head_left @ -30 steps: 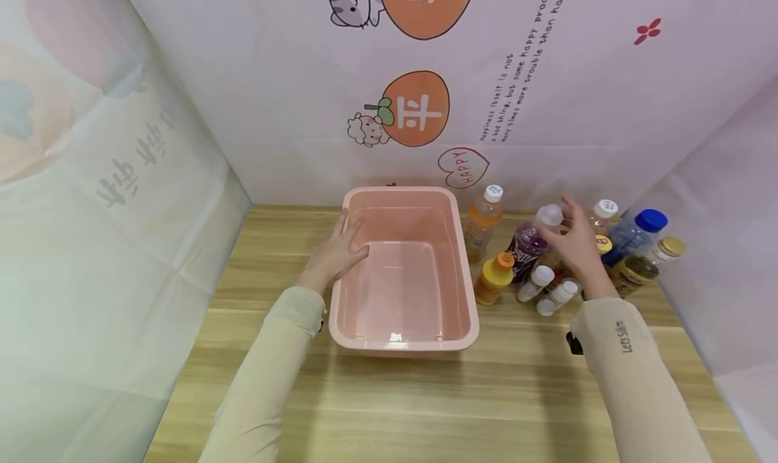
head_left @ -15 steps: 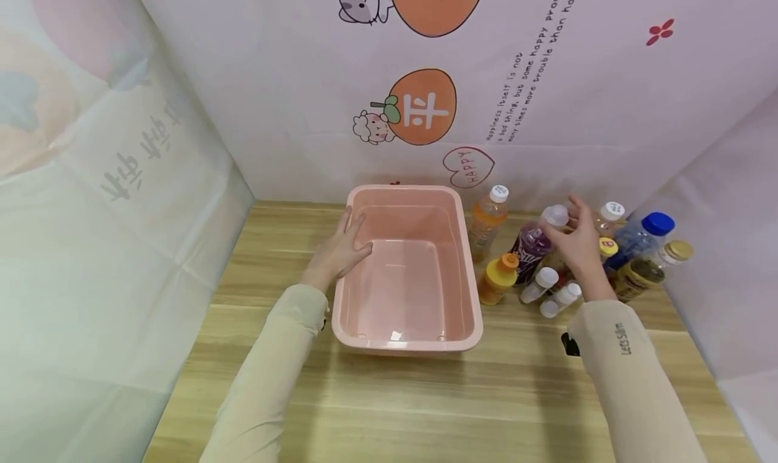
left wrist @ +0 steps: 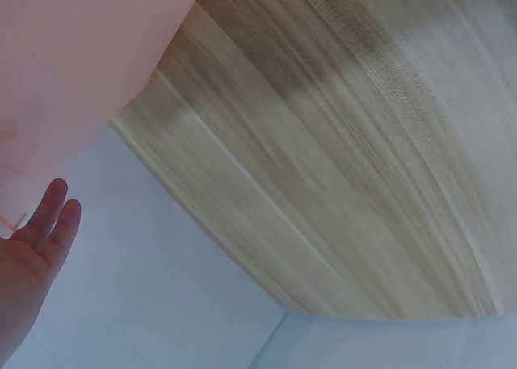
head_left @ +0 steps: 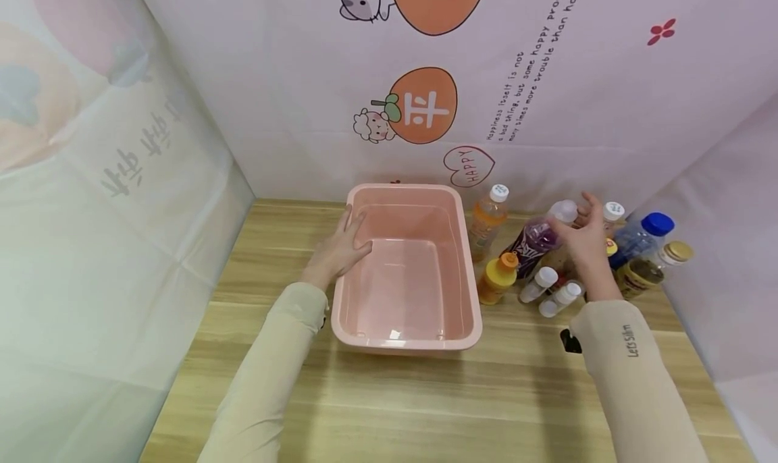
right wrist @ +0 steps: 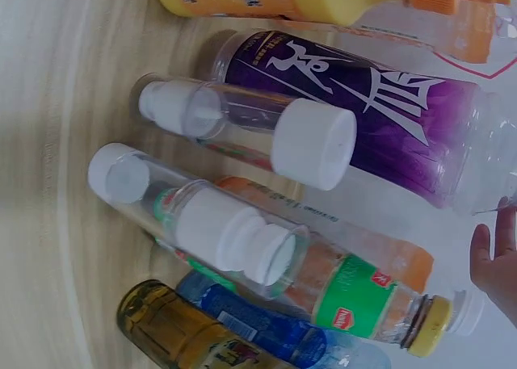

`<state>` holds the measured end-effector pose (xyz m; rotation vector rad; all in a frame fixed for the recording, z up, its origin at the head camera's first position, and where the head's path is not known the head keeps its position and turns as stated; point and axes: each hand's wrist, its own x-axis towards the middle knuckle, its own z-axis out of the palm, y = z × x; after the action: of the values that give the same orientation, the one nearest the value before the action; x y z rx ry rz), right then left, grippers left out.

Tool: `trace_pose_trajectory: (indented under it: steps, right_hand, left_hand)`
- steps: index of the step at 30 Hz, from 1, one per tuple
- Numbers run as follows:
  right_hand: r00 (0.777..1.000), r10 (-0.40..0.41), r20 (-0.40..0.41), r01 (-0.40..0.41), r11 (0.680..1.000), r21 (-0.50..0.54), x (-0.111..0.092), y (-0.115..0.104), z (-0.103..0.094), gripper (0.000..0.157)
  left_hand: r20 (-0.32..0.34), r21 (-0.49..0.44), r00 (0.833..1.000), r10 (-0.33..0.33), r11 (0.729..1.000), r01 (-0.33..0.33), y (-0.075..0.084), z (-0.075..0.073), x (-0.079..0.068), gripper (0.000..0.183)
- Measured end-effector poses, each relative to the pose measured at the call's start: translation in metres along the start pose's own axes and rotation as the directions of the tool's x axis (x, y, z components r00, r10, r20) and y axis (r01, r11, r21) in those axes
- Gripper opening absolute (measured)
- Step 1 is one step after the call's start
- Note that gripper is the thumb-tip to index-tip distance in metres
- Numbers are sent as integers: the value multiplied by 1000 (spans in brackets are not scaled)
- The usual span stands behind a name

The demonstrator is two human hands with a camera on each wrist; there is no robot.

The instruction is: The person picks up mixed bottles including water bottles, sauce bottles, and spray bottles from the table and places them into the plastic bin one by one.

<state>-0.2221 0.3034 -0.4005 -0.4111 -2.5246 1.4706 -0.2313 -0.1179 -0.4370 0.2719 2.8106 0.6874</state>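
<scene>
My left hand [head_left: 337,250] rests at the left rim of a pink plastic basin [head_left: 474,314], fingers spread and fairly straight, thumb over the inside. In the left wrist view two straight fingers [left wrist: 60,224] show beside the basin's outer wall [left wrist: 89,54]. My right hand [head_left: 586,243] holds the top of a purple-labelled drink bottle [head_left: 530,247] near its pale cap [head_left: 565,211], thumb on the near side. The bottle leans to the right. In the right wrist view, fingertips [right wrist: 481,244] meet its clear upper part [right wrist: 485,155]; much of the hand lies outside that view.
An orange drink bottle [head_left: 486,223] and a yellow bottle with orange cap [head_left: 498,279] stand between basin and purple bottle. Two small white-capped clear bottles are in front, one here [head_left: 559,300]. Rightward stand a blue-capped bottle [head_left: 653,227] and a gold-capped bottle [head_left: 641,274].
My right hand has moved slightly right, and the purple-labelled bottle has tipped further over with its cap going right. My left hand and the basin have stayed in place.
</scene>
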Motion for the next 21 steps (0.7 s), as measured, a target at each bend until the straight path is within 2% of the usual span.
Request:
trace_pose_trajectory:
  steps: [7,10,14,21]
  right_hand:
    - [999,12,-48,-8,996,92,1,-16,-4,81]
    - [998,17,-64,-7,986,165,-1,-26,-6,82]
    - [996,10,-84,15,958,288,-3,-38,-9,83]
    - [988,-22,-155,84,912,401,-6,-56,-12,79]
  left_hand:
    - [-4,0,1000,-4,1000,4,0,-1,-1,71]
    - [-9,3,1000,-3,1000,3,0,-1,-1,71]
    - [-13,5,1000,-2,1000,2,0,0,-1,71]
    - [-8,-1,1000,-6,1000,6,-1,1,-1,71]
